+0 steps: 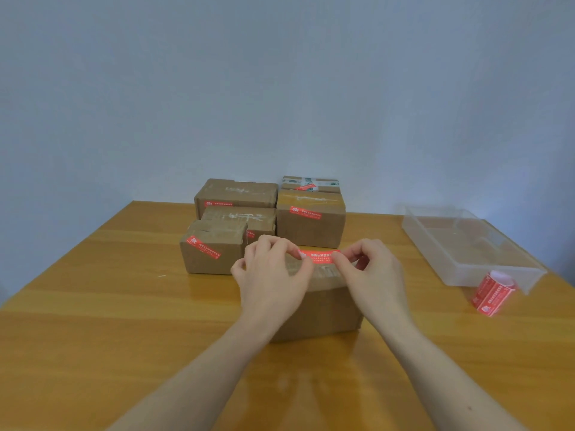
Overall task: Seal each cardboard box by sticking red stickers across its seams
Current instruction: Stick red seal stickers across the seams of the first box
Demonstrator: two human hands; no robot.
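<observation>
Behind and left of the near cardboard box (320, 309) stand sealed boxes (214, 247). Above the near box, the left hand (270, 275) and right hand (370, 269) each pinch one end of a red sticker (319, 255). Right of the box lies a sticker roll (491, 292) on the counter (93, 321).

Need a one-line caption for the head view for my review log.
Both hands, left hand and right hand, pinch a red sticker stretched over the nearest cardboard box; sticker roll at right.

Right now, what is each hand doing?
Left hand: pinching the left end of the red sticker.
Right hand: pinching the sticker's right end.
</observation>
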